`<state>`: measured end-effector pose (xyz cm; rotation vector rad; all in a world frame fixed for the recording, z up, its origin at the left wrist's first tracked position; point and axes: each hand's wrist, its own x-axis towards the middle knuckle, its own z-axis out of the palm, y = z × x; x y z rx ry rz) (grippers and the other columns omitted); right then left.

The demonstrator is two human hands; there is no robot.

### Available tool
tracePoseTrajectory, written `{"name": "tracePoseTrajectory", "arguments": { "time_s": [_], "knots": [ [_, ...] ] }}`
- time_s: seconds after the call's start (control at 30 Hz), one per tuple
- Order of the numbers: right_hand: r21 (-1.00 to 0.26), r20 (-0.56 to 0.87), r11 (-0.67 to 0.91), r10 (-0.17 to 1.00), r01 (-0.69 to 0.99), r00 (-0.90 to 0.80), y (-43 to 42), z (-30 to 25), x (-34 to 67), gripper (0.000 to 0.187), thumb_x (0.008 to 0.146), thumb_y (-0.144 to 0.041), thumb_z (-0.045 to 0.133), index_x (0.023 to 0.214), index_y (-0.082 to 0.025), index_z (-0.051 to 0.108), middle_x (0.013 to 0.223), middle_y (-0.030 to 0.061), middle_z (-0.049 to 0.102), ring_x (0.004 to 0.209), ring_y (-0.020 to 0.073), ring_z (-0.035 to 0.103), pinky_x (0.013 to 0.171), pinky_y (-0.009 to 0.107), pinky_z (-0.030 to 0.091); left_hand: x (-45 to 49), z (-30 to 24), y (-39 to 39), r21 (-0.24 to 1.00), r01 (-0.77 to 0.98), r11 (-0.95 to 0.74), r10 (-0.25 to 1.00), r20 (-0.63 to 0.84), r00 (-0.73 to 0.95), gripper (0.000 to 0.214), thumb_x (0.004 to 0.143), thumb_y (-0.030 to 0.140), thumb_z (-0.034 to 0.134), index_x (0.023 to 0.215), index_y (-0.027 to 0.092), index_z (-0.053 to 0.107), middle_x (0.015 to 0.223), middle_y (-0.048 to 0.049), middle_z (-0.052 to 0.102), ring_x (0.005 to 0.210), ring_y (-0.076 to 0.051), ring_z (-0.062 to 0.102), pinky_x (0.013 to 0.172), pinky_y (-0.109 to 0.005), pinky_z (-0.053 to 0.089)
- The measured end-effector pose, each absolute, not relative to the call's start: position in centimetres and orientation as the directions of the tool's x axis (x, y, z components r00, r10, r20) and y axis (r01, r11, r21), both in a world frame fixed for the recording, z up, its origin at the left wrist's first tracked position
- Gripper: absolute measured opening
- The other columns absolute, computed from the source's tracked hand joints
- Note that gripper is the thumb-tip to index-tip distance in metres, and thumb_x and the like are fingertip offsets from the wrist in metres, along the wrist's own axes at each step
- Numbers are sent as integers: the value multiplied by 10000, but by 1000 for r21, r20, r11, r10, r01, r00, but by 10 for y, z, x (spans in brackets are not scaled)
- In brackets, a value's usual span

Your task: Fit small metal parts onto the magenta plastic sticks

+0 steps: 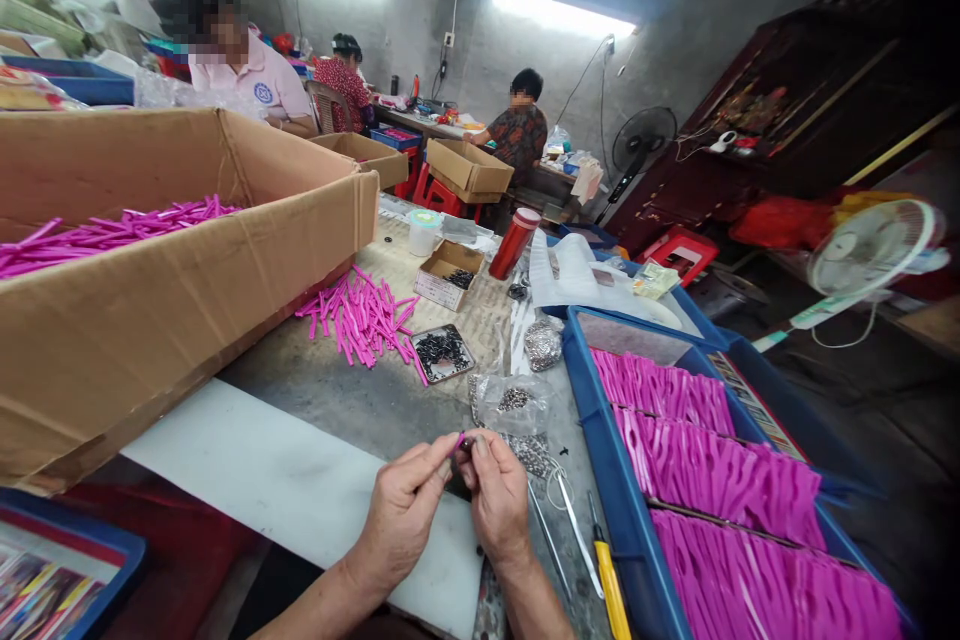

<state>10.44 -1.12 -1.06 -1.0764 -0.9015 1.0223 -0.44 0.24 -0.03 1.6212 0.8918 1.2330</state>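
My left hand (pixel 401 510) and my right hand (pixel 496 495) meet over the near edge of the table, fingertips pinched together on a small pink plastic piece (pixel 458 442). Only its tip shows between the fingers. Just beyond the hands lie clear bags of small metal parts (pixel 517 400). A loose heap of pink plastic pieces (pixel 364 315) lies farther up the table beside a shallow tray of dark small parts (pixel 442 353).
A big cardboard box (pixel 150 320) with pink pieces fills the left. A blue tray (pixel 600 400) of stacked pink pieces sits right, a yellow-handled tool (pixel 611 585) beside it. A small carton (pixel 448 272) and red flask (pixel 514 242) stand behind. Three people sit at the back.
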Motion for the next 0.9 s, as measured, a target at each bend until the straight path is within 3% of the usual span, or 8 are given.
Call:
{"name": "tracePoseTrajectory", "arguments": {
  "time_s": [0.4, 0.63, 0.9],
  "knots": [
    [-965, 89, 151, 957, -214, 278, -11, -14, 105, 213, 769, -369, 475, 747, -165, 531, 523, -51, 392, 448, 69, 303, 423, 195, 248, -5, -2, 1, 943, 37, -332, 916, 312, 251, 288, 750, 125, 484, 1004, 177, 608, 777, -48, 645, 708, -144, 581, 622, -218, 487],
    [-984, 111, 149, 942, -99, 317, -10, -7, 103, 194, 746, -353, 499, 682, -170, 510, 546, -50, 381, 479, 80, 332, 442, 199, 274, -4, -1, -1, 938, 50, -342, 913, 319, 256, 282, 754, 133, 486, 1004, 177, 608, 800, -54, 652, 690, -143, 586, 628, -227, 491],
    [-965, 62, 126, 962, -230, 264, -10, -5, 101, 284, 788, -404, 411, 631, -171, 449, 517, -58, 329, 435, 70, 270, 400, 190, 236, -2, 1, 1, 960, -26, -277, 933, 276, 230, 273, 734, 129, 508, 971, 193, 627, 849, -48, 672, 760, -155, 609, 672, -224, 504]
  ]
}}
